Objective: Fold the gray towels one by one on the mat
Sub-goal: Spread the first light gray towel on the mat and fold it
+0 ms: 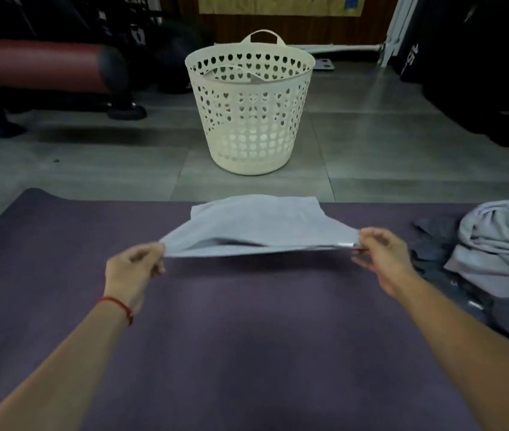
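Gray tiled floor (91, 163), gym gear along the back wall: a dark red padded roller (38, 65) at left, black equipment at right, too dark to identify.

Purple mat (247, 321) covers the near floor, its far edge running just short of the basket.

Cream plastic laundry basket (248, 110) stands upright on the tiles past the mat's far edge, centred. Heart and round cutouts in the wall, loop handle on the far rim. Something gray is visible inside near the top; can't tell what.

Pile of unfolded towels (496, 244) on the mat's right edge: light gray ones crumpled on top, darker gray cloth underneath and toward the near side.

Light gray towel (256, 225) is mid-mat, already doubled over. Far part lies on the mat, near edge is lifted and pulled taut between both hands.

Left hand (135, 269) pinches the towel's near-left corner, fingers curled round the cloth. Red string bracelet (116, 304) on that wrist.

Right hand (382, 253) pinches the near-right corner, thumb and fingers closed on the layered edge. Both grips are on the towel, both forearms bare and stretched out over the mat.
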`<state>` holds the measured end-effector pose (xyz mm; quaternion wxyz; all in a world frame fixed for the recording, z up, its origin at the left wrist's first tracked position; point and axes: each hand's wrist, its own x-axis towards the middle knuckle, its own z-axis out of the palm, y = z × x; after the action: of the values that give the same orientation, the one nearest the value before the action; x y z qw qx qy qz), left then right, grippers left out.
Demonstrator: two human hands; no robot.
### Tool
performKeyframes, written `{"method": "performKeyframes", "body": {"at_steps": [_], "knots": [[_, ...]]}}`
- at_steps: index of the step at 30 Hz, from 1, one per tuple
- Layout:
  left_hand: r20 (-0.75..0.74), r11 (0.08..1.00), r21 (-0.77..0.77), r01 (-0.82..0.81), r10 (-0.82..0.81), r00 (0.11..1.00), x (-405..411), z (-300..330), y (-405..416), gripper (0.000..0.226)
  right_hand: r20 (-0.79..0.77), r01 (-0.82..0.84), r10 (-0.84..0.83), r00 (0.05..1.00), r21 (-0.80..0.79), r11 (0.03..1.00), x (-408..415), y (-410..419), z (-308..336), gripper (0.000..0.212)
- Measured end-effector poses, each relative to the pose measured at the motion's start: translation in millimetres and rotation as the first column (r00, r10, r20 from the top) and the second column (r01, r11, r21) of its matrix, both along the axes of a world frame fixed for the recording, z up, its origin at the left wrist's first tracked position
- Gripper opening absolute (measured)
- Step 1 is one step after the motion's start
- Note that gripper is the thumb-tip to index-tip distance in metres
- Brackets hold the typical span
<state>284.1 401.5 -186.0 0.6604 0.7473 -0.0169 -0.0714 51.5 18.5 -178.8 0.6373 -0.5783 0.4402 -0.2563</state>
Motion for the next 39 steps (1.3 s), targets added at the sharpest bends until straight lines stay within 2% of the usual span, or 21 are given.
{"method": "performKeyframes", "body": {"at_steps": [4, 6, 8, 10, 12, 15, 18, 20, 22, 23, 25, 27, 30, 33, 34, 36, 39], "knots": [[-0.215, 0.971, 0.218, 0.103, -0.055, 0.975, -52, -90, 54, 0.011, -0.238, -0.049, 0.059, 0.97, 0.047, 0.998, -50, 40, -79, 0.018], [-0.282, 0.955, 0.263, 0.137, -0.06, 0.958, -69, -111, 70, 0.013, -0.302, -0.078, 0.088, 0.949, 0.042, 0.996, -72, 54, -97, 0.019], [-0.333, 0.941, 0.285, 0.183, -0.082, 0.939, -77, -121, 82, 0.015, -0.351, -0.102, 0.096, 0.931, 0.002, 0.995, -92, 62, -106, 0.021], [-0.38, 0.892, 0.338, 0.3, -0.162, 0.911, -83, -126, 91, 0.018, -0.412, -0.16, 0.144, 0.9, -0.004, 0.987, -110, 68, -110, 0.025], [-0.4, 0.836, 0.378, 0.398, -0.241, 0.885, -88, -127, 100, 0.021, -0.438, -0.273, 0.249, 0.864, 0.008, 0.962, -126, 71, -113, 0.027], [-0.385, 0.772, 0.435, 0.463, -0.305, 0.871, -96, -123, 109, 0.026, -0.471, -0.437, 0.393, 0.79, 0.016, 0.899, -145, 74, -107, 0.026], [-0.376, 0.65, 0.507, 0.567, -0.425, 0.823, -95, -112, 120, 0.024, -0.506, -0.512, 0.444, 0.74, 0.005, 0.859, -157, 73, -106, 0.028], [-0.35, 0.499, 0.621, 0.604, -0.513, 0.784, -85, -106, 123, 0.035, -0.517, -0.562, 0.487, 0.704, 0.014, 0.827, -160, 69, -102, 0.031], [-0.27, 0.366, 0.753, 0.546, -0.585, 0.765, -76, -101, 117, 0.048, -0.493, -0.604, 0.54, 0.683, 0.036, 0.796, -155, 62, -96, 0.042], [-0.202, 0.358, 0.794, 0.49, -0.606, 0.769, -73, -97, 112, 0.049, -0.488, -0.62, 0.554, 0.675, 0.032, 0.784, -151, 60, -93, 0.047], [-0.076, 0.434, 0.806, 0.403, -0.599, 0.797, -67, -82, 99, 0.037, -0.495, -0.626, 0.528, 0.69, -0.042, 0.779, -137, 55, -87, 0.046], [-0.008, 0.558, 0.742, 0.371, -0.547, 0.837, -57, -68, 86, 0.029, -0.483, -0.557, 0.423, 0.767, -0.171, 0.813, -120, 47, -85, 0.036], [0.019, 0.72, 0.612, 0.327, -0.427, 0.904, -25, -51, 62, 0.029, -0.494, -0.465, 0.265, 0.828, -0.341, 0.817, -85, 25, -81, 0.024], [-0.041, 0.846, 0.426, 0.32, -0.335, 0.941, 24, -47, 28, 0.02, -0.431, -0.397, 0.214, 0.877, -0.395, 0.828, -34, -9, -74, 0.01], [-0.067, 0.871, 0.369, 0.323, -0.322, 0.944, 44, -49, 15, 0.014, -0.405, -0.371, 0.205, 0.891, -0.389, 0.843, -15, -21, -72, 0.008], [-0.088, 0.899, 0.328, 0.291, -0.278, 0.957, 82, -56, -13, 0.011, -0.394, -0.366, 0.218, 0.893, -0.353, 0.861, 24, -46, -74, 0.017], [-0.062, 0.896, 0.381, 0.227, -0.221, 0.973, 132, -75, -53, 0.013, -0.436, -0.372, 0.205, 0.877, -0.343, 0.862, 75, -76, -86, 0.029]]}}
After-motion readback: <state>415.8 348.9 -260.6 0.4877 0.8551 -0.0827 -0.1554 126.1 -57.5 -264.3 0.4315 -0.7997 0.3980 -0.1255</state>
